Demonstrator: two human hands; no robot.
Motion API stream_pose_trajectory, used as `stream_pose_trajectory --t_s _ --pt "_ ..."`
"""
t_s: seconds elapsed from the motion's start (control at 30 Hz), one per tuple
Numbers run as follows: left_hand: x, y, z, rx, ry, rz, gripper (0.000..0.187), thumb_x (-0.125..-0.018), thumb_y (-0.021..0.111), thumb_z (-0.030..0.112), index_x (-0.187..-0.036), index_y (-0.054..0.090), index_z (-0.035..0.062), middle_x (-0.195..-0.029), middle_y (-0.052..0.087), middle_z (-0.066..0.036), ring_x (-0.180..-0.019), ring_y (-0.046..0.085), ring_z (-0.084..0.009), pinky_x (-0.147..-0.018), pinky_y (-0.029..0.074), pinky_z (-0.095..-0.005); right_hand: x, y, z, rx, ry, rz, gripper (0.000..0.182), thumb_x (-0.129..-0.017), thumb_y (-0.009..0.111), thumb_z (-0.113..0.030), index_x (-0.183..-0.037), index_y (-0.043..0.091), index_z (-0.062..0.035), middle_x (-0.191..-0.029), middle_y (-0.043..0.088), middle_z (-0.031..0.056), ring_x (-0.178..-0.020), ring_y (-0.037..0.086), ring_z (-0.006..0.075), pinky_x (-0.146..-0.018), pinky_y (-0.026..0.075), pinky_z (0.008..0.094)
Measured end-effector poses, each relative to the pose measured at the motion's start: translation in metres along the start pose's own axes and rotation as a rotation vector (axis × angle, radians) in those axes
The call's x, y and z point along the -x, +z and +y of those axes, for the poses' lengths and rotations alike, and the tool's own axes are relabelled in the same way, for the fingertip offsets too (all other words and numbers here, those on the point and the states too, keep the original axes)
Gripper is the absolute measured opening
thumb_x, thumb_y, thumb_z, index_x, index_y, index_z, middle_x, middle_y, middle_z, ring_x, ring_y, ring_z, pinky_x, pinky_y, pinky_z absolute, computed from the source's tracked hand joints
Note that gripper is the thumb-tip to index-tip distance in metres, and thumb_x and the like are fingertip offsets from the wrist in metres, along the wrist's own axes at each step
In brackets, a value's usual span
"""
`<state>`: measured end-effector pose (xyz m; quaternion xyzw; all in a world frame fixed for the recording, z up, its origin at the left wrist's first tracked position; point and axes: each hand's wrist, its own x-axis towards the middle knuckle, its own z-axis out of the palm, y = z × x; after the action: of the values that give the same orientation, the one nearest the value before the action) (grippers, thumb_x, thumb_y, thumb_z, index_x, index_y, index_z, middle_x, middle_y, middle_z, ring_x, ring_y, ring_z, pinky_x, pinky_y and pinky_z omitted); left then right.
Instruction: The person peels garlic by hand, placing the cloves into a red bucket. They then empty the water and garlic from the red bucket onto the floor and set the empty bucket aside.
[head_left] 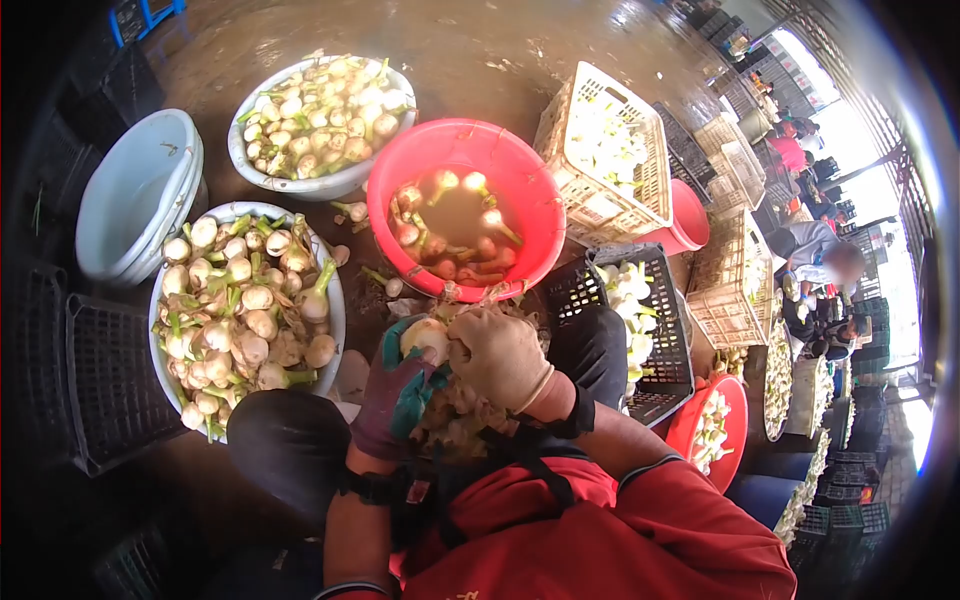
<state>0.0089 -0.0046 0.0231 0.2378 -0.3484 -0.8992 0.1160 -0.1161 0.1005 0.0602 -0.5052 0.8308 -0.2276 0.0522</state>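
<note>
My left hand (392, 392), in a purple and teal glove, is wrapped round a round white onion-like bulb (426, 340). Right beside it, my right hand (500, 357) wears a beige glove. Its fingers are curled inward by the bulb, and what they hold, if anything, is hidden. Pale peelings (447, 415) are heaped below both hands, between my knees. Just beyond the hands stands a red tub (545, 205) of brownish water with several bulbs in it. To the left, a pale basin (337, 330) is piled with unpeeled bulbs that have green stems.
Another basin (237, 150) of bulbs stands at the back left, beside stacked pale-blue tubs (95, 215). On the right are a cream crate (600, 205), a black crate (675, 375) and a red basin (738, 425), all holding pale bulbs. A person (805, 245) sits farther right.
</note>
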Motion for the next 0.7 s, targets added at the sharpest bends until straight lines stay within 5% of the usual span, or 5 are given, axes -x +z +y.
stream_pose_trajectory --t_s 0.2,0.33,0.5,0.6,0.7 --pt "0.002 0.002 0.007 -0.083 -0.022 -0.146 0.059 -0.077 0.063 0.004 -0.133 0.045 0.006 -0.119 0.052 -0.006 -0.101 0.055 -0.0147 -0.079 0.052 -0.027 0.004 0.003 0.022 -0.524 0.158 -0.022 0.012 -0.079 0.06 -0.011 -0.086 0.061 -0.0016 -0.075 0.062 0.0154 -0.07 0.062 0.03 -0.064 0.049 0.0374" --pt "0.002 0.005 0.009 -0.227 0.039 -0.204 0.064 -0.075 0.063 0.001 -0.136 0.043 0.0067 -0.12 0.052 -0.006 -0.104 0.054 -0.0147 -0.081 0.052 -0.027 0.01 -0.011 0.021 -0.588 0.214 -0.08 0.012 -0.08 0.061 -0.01 -0.087 0.061 -0.0015 -0.076 0.062 0.0145 -0.07 0.061 0.0276 -0.065 0.048 0.0365" --pt "0.0 -0.004 -0.005 -0.214 -0.066 -0.172 0.064 -0.075 0.067 0.007 -0.135 0.044 0.0053 -0.122 0.052 -0.007 -0.11 0.053 -0.0166 -0.088 0.048 -0.0276 0.018 -0.009 0.021 -0.382 -0.147 -0.085 0.014 -0.081 0.064 -0.013 -0.091 0.062 -0.0035 -0.081 0.061 0.0121 -0.075 0.062 0.0261 -0.067 0.048 0.0366" --pt "-0.004 -0.004 -0.004 -0.426 0.138 -0.242 0.069 -0.072 0.069 0.005 -0.135 0.044 0.0057 -0.123 0.052 -0.006 -0.112 0.052 -0.0161 -0.093 0.044 -0.0282 0.02 -0.008 0.018 -0.655 0.02 -0.142 0.013 -0.085 0.063 -0.012 -0.094 0.063 -0.0032 -0.078 0.059 0.0092 -0.073 0.06 0.0203 -0.066 0.048 0.0327" --pt "0.0 0.004 0.002 -0.453 0.128 -0.26 0.073 -0.067 0.069 0.0 -0.135 0.044 0.0053 -0.121 0.051 -0.005 -0.11 0.051 -0.0138 -0.094 0.043 -0.0286 0.023 -0.002 0.019 -0.904 0.222 -0.224 0.011 -0.089 0.06 -0.011 -0.096 0.063 -0.0026 -0.079 0.059 0.0051 -0.074 0.058 0.0133 -0.066 0.048 0.0291"
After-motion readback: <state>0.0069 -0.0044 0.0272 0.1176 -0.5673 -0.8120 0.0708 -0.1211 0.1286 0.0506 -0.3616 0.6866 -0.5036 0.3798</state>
